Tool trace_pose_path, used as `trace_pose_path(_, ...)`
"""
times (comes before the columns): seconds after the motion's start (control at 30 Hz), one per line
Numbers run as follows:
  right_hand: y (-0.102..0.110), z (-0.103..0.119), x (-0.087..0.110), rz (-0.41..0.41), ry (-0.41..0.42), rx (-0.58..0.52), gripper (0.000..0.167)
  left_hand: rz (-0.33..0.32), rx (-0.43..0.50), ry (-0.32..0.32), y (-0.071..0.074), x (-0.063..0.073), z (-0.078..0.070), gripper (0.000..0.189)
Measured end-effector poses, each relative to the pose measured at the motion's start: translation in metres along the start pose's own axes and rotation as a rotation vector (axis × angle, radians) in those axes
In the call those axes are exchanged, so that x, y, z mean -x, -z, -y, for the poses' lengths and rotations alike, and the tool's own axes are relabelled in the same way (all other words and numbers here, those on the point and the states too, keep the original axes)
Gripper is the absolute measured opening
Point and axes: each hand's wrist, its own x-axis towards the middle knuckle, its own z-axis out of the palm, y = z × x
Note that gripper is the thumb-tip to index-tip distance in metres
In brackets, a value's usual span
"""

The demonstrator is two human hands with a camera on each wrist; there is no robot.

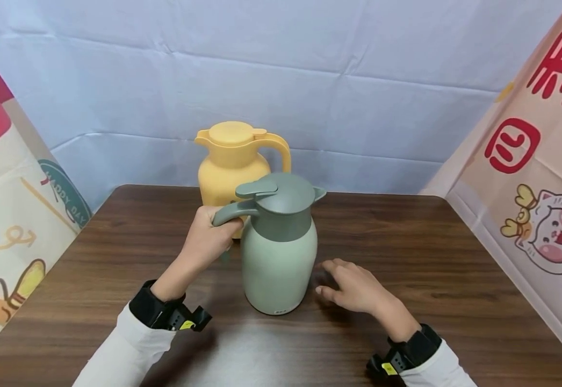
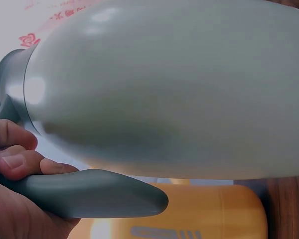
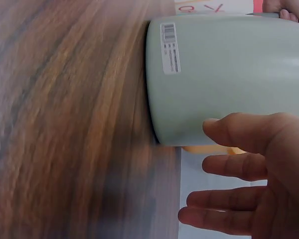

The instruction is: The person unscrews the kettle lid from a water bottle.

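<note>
A pale green thermos jug [image 1: 279, 269] with a darker grey-green lid [image 1: 288, 193] stands upright in the middle of the table, its spout to the right. My left hand [image 1: 208, 234] grips its handle [image 2: 109, 194], the fingers curled round it. To the right of the jug's base is my right hand [image 1: 353, 285], its fingers extended and holding nothing. In the right wrist view, the thumb of that hand [image 3: 284, 169] overlaps the jug's side; whether it touches cannot be told. A small barcode label [image 3: 170, 49] sits low on the jug.
A yellow thermos jug [image 1: 228, 166] stands behind the green one, partly hidden by it, its handle to the right. The dark wooden table [image 1: 406, 242] ends at a pale blue cloth backdrop [image 1: 358, 118]. Printed cloths [image 1: 527, 215] hang on both sides.
</note>
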Motion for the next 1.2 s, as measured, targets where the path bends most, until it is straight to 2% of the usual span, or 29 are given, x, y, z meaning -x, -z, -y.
trace_pose_path(0.2,-0.001,0.008,0.000,0.023,0.004,0.018,0.051,0.004,0.011,-0.011,0.006,0.009,-0.001,0.042)
trace_pose_path(0.77,-0.001,0.008,0.001,0.019,0.014,0.004,0.050,-0.029,0.033,-0.035,0.004,0.013,-0.001,0.044)
trace_pose_path(1.0,0.004,0.009,0.001,0.016,0.016,-0.025,0.048,-0.011,0.022,-0.027,0.007,0.015,0.003,0.044)
trace_pose_path(1.2,0.006,0.008,0.003,0.012,0.040,-0.030,0.048,0.015,0.031,-0.085,0.010,0.021,0.004,0.032)
